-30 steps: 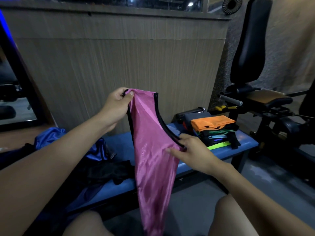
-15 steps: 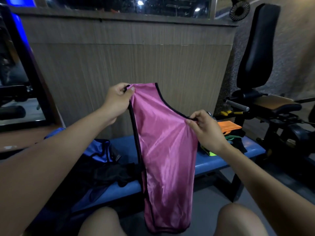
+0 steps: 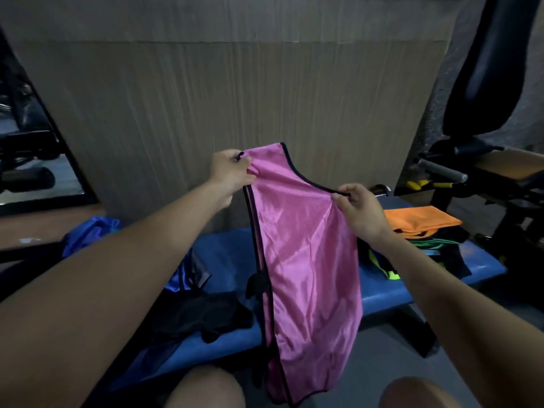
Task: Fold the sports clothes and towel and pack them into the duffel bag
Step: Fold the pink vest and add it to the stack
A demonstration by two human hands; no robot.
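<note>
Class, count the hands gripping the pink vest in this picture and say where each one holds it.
2. The left hand grips the pink vest at its upper left corner; the right hand pinches the black-trimmed top edge on the right.

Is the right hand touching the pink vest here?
Touching. The head view shows the right hand pinching the pink vest at its black-trimmed top edge, fingers curled over the trim.

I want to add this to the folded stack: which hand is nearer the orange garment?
Right. The right hand pinches the pink vest just left of the orange garment; the left hand holds the vest's far corner.
</note>
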